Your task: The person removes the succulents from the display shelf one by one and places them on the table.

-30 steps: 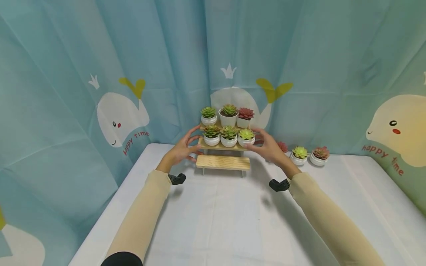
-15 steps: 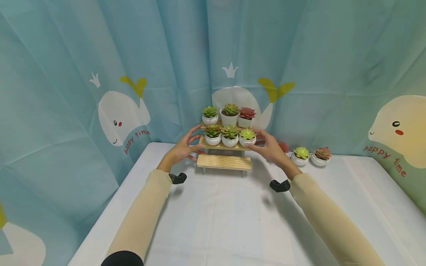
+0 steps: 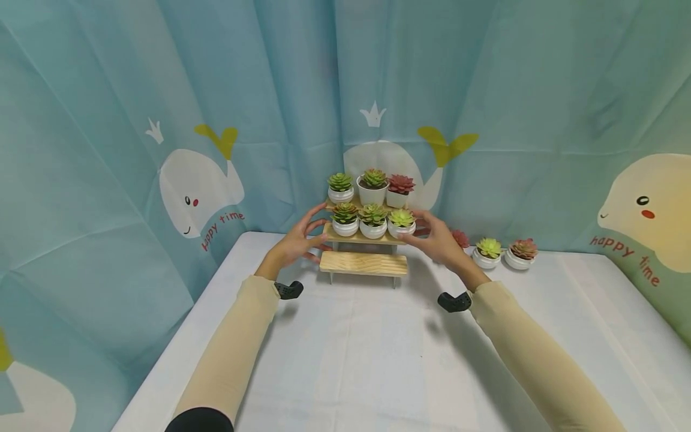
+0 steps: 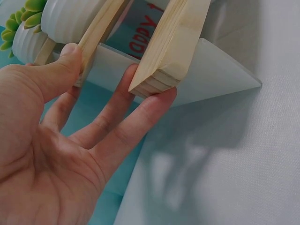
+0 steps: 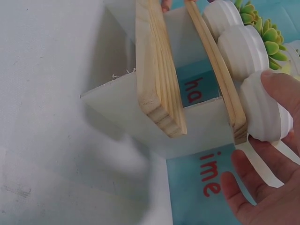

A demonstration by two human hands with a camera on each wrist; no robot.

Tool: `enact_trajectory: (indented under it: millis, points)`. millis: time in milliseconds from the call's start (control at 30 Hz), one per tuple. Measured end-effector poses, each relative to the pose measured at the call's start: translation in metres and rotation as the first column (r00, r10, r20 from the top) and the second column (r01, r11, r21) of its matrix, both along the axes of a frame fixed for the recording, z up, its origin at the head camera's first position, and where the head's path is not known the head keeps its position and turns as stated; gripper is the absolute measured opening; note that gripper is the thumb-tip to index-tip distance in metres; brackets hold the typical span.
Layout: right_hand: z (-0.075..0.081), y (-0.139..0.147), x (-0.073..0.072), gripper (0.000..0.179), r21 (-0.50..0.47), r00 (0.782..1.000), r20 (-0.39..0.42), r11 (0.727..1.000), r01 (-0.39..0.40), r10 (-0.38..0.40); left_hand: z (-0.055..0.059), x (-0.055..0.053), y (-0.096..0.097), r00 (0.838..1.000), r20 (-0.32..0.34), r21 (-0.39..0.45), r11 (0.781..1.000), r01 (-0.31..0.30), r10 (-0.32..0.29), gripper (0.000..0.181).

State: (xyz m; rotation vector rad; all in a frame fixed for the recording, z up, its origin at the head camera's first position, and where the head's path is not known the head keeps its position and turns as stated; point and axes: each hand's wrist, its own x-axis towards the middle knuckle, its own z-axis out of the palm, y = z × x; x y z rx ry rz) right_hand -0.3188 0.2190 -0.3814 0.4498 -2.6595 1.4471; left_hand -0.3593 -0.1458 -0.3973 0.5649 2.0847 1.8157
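Note:
A three-step wooden plant stand (image 3: 363, 263) with pale side panels stands at the back of the table. Small potted succulents fill its upper two steps, three on each. My left hand (image 3: 293, 245) holds the stand's left side. In the left wrist view, the thumb (image 4: 70, 58) lies at the middle board's edge and fingertips (image 4: 164, 96) touch the lowest board's end. My right hand (image 3: 434, 239) pinches the white pot of the lime-green succulent (image 3: 401, 222) at the middle step's right end. Its thumb (image 5: 276, 86) presses the pot's front; some fingertips are hidden behind the pot.
Right of the stand, a lime-green succulent (image 3: 487, 252) and a reddish one (image 3: 520, 254) sit in white pots on the white tablecloth (image 3: 378, 348). A red succulent (image 3: 460, 239) is partly behind my right hand. A blue whale-print curtain (image 3: 291, 150) hangs close behind.
Both hands keep their places at the stand, and the plants have not moved. Only the head view has shifted very slightly.

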Motion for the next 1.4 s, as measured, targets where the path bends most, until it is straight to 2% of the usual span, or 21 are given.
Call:
enact_trajectory:
  millis: [633, 1000, 1400]
  points:
    - [0.004, 0.002, 0.009, 0.075, -0.071, 0.998, 0.062, 0.997, 0.008, -0.003, 0.001, 0.004, 0.001, 1.000, 0.010, -0.011, 1.000, 0.005, -0.005, 0.078]
    - [0.009, 0.014, 0.018, 0.077, -0.023, 0.999, 0.037, 1.000, 0.022, -0.021, 0.001, 0.003, 0.000, 1.000, -0.006, -0.017, 1.000, -0.003, 0.003, 0.078]
    - [0.017, 0.030, 0.038, 0.075, -0.010, 1.000, -0.018, 1.000, 0.016, -0.016, 0.001, 0.003, 0.000, 1.000, 0.000, -0.015, 1.000, -0.011, 0.011, 0.079]
